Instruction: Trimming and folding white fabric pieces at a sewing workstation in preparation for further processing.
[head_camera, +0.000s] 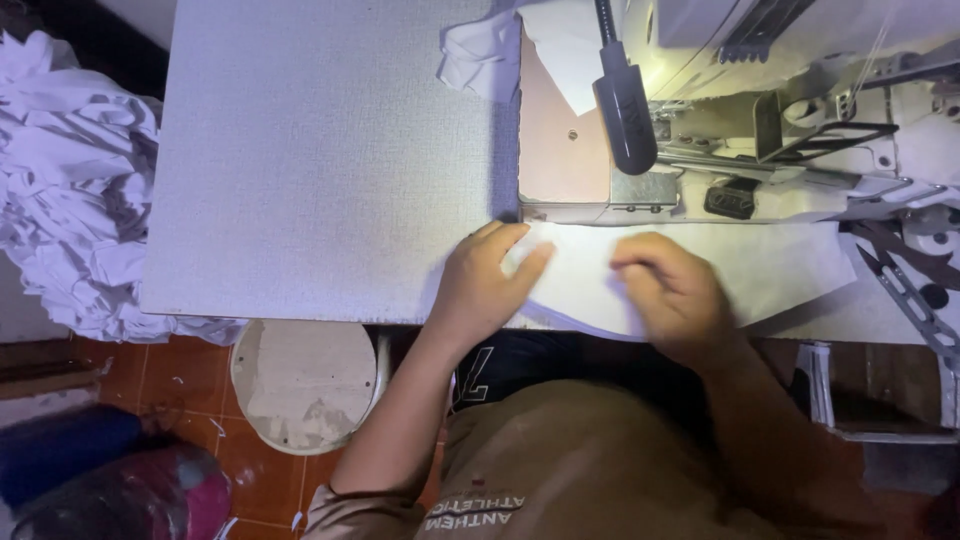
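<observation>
- Our left hand (482, 285) lies flat on the white cloth (700, 270), fingers together.
- Our right hand (672, 292) is blurry; fingers curled on the cloth.
- The cloth lies on the surface (320, 160), at 6 o'clock from the sewing machine (800, 110).

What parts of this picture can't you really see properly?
- Head view: the right hand is blurred, so its finger positions on the white fabric piece are unclear.
- The sewing machine is cut off by the top and right edges.
- The needle area is too dim and small to make out.
- The pile of white cloth runs past the left edge.
- The left hand hides the fabric under it.
</observation>
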